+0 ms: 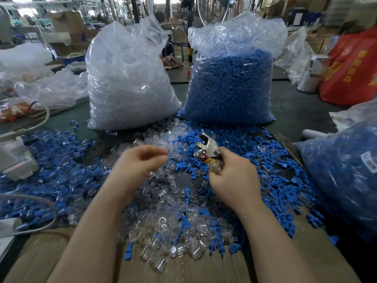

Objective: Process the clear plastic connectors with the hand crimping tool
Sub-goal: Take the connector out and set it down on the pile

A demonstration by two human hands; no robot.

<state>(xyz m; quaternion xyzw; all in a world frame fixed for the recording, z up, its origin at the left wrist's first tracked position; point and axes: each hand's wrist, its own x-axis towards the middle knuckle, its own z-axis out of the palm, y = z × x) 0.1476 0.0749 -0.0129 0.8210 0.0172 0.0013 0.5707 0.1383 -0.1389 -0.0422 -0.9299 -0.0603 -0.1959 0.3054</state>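
My right hand (232, 176) grips the taped handles of a metal hand crimping tool (208, 149), whose jaws point up and to the left. My left hand (140, 162) hovers just left of the tool with its fingers curled; motion blur hides whether it holds a connector. Loose clear plastic connectors (173, 217) lie heaped on the table below and between both hands. Small blue plastic caps (61, 176) are scattered all around them.
A big bag of clear connectors (126, 82) and a big bag of blue caps (230, 86) stand behind the pile. Another bag of blue parts (342, 172) sits at the right. A white device (14, 160) with cables is on the left. Cardboard (183, 268) covers the near edge.
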